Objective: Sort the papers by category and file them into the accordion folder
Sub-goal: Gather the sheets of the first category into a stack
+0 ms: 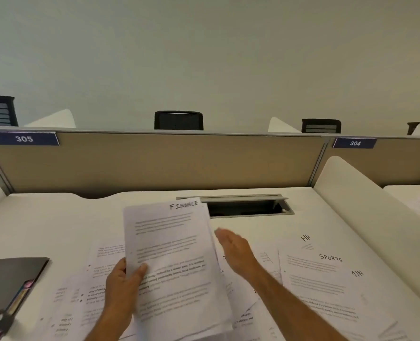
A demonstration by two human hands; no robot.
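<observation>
One FINANCE stack (172,254) pinched in left hand (122,289) fingers — right hand (233,249) fingers straight, empty.

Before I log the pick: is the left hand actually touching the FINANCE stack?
Touching. The head view shows the left hand holding the FINANCE stack, thumb over its front near the lower left edge.

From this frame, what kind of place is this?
Most likely an open-plan office or study hall: a white desk behind a tan divider panel, numbered seat plates 305 and 304, and mesh office chairs in the row beyond.
</observation>
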